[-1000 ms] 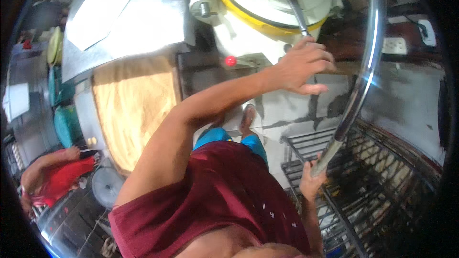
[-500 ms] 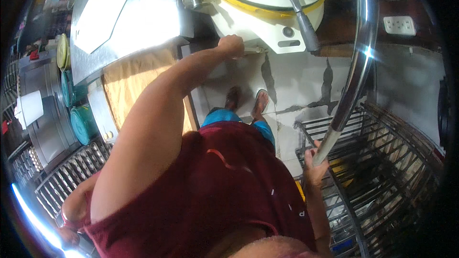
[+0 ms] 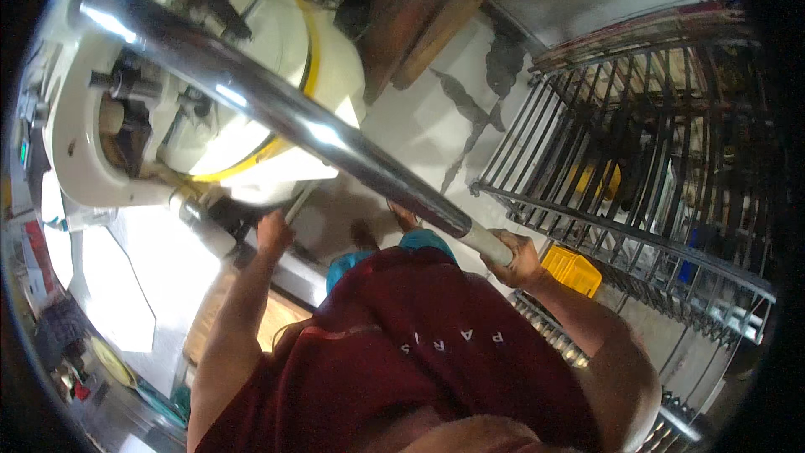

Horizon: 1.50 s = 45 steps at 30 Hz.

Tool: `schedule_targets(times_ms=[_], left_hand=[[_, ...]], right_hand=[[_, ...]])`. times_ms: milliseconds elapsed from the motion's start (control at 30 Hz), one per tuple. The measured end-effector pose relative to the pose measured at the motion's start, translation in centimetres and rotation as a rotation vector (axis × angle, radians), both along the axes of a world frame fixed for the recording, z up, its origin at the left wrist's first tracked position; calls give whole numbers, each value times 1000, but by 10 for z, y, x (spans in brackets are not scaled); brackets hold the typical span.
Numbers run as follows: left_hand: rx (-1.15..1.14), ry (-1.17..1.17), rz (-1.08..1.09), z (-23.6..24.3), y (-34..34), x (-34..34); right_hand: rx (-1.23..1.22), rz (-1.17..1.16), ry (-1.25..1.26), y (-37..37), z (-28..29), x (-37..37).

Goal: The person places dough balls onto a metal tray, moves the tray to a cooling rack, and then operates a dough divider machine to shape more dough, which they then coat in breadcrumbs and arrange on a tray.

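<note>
Shifted since the earlier frame: the metal bar [image 3: 293, 130], formerly right of the machine [image 3: 281, 38], now crosses it toward ten o'clock; the view turned too. Left to right: tabletop [image 3: 178, 285], eight o'clock; left hand [image 3: 272, 233], nine o'clock, curled, any hold undeterminable; right hand [image 3: 516, 260], four o'clock, closed round the bar's pale end. A slipping grip could let the bar strike the left hand; swinging wide could scrape knuckles on the rack [image 3: 620, 237], three o'clock.

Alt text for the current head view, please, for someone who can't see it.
A person's right hand grips the pale end of a shiny pole slanting across a white machine. The left hand is by the machine's near side; whether it holds anything is unclear. A dark rack stands at right.
</note>
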<state>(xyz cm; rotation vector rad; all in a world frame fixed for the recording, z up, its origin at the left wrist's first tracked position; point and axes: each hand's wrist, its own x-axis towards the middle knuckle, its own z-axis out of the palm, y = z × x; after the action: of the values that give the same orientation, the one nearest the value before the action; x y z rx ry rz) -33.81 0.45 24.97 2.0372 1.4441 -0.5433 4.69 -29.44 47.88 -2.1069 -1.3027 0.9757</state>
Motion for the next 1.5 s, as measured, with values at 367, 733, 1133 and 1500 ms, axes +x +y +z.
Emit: schedule_targets(times_ms=[367, 733, 1133, 1500], left_hand=[[41, -27, 123, -96, -37, -90], [140, -82, 153, -107, -47, -94], [148, -50, 131, -95, -47, -84], [204, -162, -47, -101, -46, -91]], right_hand=[[78, 64, -11, -1, -4, 5], [-53, 40, -70, 13, 14, 1], [-150, -17, -179, 9, 15, -6], [53, 128, -355, -7, -4, 9]])
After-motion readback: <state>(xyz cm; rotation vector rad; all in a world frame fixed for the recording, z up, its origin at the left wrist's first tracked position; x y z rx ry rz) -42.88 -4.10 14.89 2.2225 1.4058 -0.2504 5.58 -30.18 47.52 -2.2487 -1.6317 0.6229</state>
